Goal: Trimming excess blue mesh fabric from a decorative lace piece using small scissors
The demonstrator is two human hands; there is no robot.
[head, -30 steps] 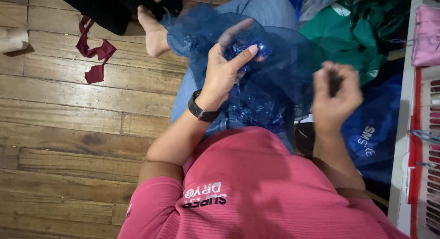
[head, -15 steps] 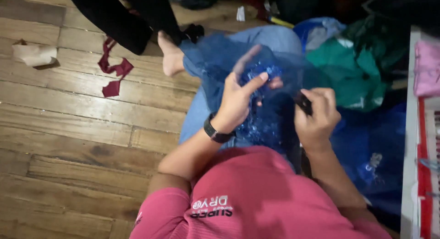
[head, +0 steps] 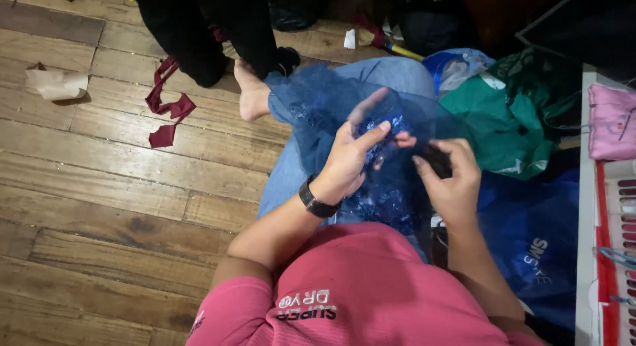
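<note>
Left hand (head: pixel 348 162) spreads blue sequined fabric (head: pixel 384 187) over the lap, fingers pinching it taut; right hand (head: pixel 450 180), beside it, closes on a small dark object, likely for stitching.

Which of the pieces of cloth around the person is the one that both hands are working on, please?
The sheer blue net fabric on the lap: the left hand and right hand pinch it. The green cloth and maroon scraps lie untouched.

Sheer blue sequinned fabric (head: pixel 351 114), pink shirt (head: pixel 371 286), maroon scraps (head: pixel 165 111), brown wooden floor (head: pixel 99 207).
</note>
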